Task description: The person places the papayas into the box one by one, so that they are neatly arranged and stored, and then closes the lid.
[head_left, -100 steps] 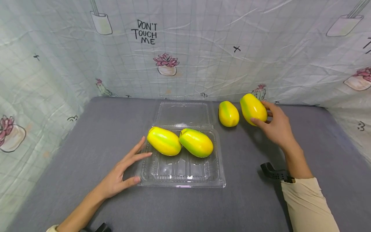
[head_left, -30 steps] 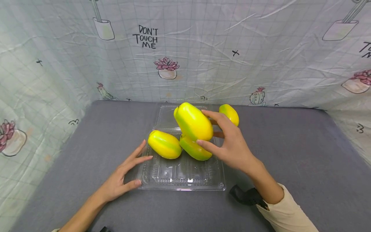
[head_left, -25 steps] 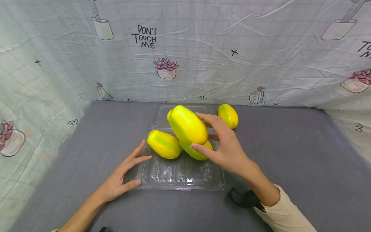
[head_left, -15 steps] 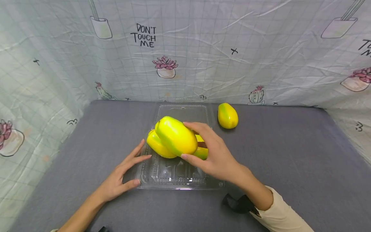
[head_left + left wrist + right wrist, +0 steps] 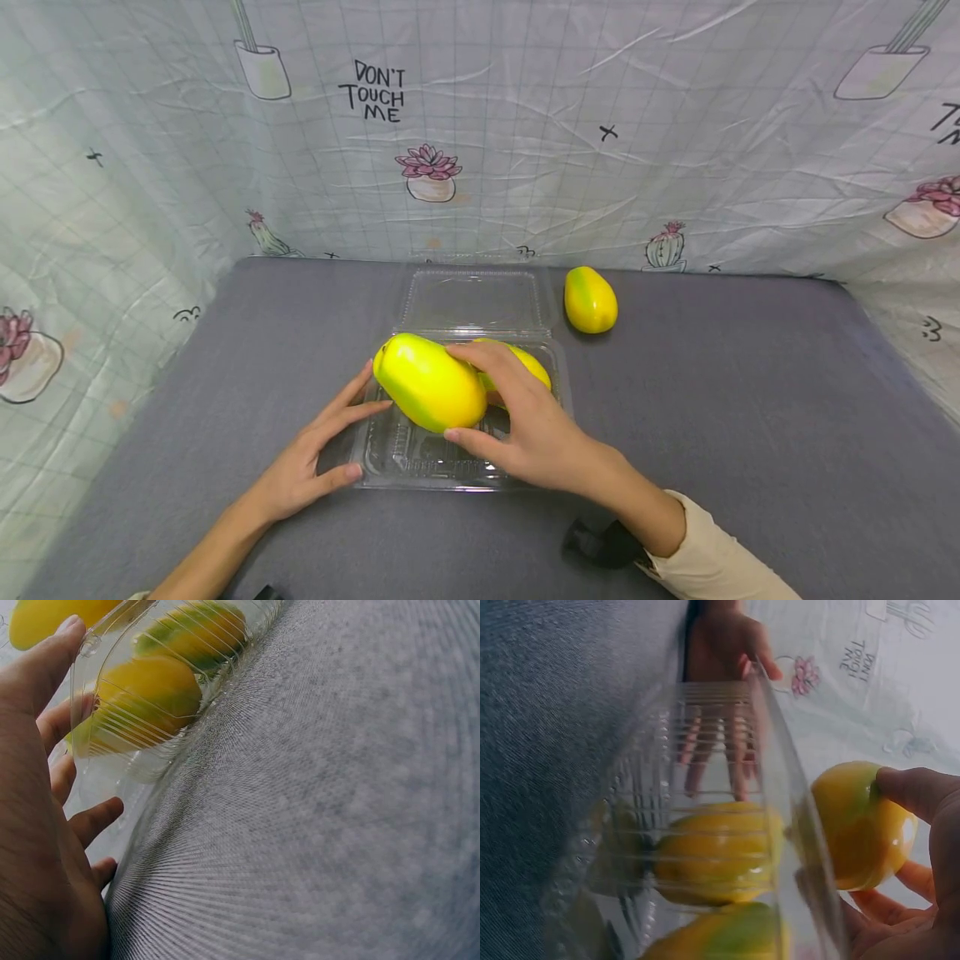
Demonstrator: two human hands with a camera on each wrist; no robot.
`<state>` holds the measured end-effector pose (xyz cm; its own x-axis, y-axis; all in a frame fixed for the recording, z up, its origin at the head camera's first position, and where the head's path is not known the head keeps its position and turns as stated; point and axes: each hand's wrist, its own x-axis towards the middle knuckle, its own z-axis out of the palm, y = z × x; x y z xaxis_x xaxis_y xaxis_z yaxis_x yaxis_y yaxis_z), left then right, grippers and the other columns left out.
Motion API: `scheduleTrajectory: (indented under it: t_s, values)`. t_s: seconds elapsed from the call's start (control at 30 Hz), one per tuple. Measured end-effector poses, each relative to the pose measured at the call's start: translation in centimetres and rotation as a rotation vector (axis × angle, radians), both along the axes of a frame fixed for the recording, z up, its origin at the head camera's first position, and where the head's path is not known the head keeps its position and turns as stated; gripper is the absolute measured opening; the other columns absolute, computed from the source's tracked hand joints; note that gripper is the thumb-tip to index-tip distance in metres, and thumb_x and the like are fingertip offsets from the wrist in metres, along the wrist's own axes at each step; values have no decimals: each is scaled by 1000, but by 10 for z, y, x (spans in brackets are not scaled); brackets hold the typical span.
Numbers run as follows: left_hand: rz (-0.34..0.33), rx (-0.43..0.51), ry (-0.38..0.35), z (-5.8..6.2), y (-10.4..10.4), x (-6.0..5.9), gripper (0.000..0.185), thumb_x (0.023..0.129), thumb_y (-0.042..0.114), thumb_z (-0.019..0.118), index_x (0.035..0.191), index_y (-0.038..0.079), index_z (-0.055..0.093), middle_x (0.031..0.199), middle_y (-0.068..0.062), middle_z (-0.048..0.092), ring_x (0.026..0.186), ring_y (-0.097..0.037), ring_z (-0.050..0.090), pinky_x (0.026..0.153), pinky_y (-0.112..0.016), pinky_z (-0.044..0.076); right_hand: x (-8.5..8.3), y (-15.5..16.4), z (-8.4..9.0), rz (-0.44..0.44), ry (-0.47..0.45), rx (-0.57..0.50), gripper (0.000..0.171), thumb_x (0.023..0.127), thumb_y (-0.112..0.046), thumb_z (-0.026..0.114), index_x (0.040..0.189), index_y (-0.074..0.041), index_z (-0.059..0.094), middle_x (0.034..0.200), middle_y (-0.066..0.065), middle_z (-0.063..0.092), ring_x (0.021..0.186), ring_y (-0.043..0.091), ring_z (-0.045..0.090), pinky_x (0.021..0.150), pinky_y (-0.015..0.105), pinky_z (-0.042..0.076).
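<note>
My right hand (image 5: pixel 540 433) grips a glossy yellow-green papaya (image 5: pixel 427 383) between thumb and fingers, above the left part of a clear plastic clamshell box (image 5: pixel 468 483). In the right wrist view, the held papaya (image 5: pixel 855 825) is higher than the box wall. Two papayas lie inside the box: one shows at right (image 5: pixel 536 367), partly behind my right hand, while the left one (image 5: pixel 150 697), hidden from the head view by the held papaya, appears through the wall in the left wrist view. My left hand (image 5: pixel 300 467), fingers spread, rests at the box's left edge.
Another papaya (image 5: pixel 591 300) lies on the grey cloth-covered table (image 5: pixel 712 375), right of the box's opened lid (image 5: pixel 476 298). A printed curtain (image 5: pixel 525 167) hangs behind and along the sides of the table.
My right hand has carried the papaya from the back right of the table leftward, then down over the box's left part. The left hand stays at the box edge.
</note>
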<state>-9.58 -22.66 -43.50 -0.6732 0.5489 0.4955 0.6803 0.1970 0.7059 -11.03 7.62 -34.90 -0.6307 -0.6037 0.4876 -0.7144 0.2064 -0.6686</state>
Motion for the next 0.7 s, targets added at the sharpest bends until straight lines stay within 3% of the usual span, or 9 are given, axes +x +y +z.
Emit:
scheduleTrajectory:
  t_s: [0.3,0.7]
  values:
    - [-7,2,12,-1,-2,0,57,85,15,66,137,0,48,154,-28,14,142,-35,17,112,-27,15,0,-5,-10,24,120,99,75,84,-22,75,144,-11,32,141,5,40,131,20,37,108,40,31]
    - [-9,-1,4,-2,-2,-1,63,85,18,66,141,0,44,154,-28,14,142,-39,14,113,-28,13,3,-14,-23,78,184,114,72,84,-20,75,143,-9,34,139,7,40,128,18,40,105,33,34]
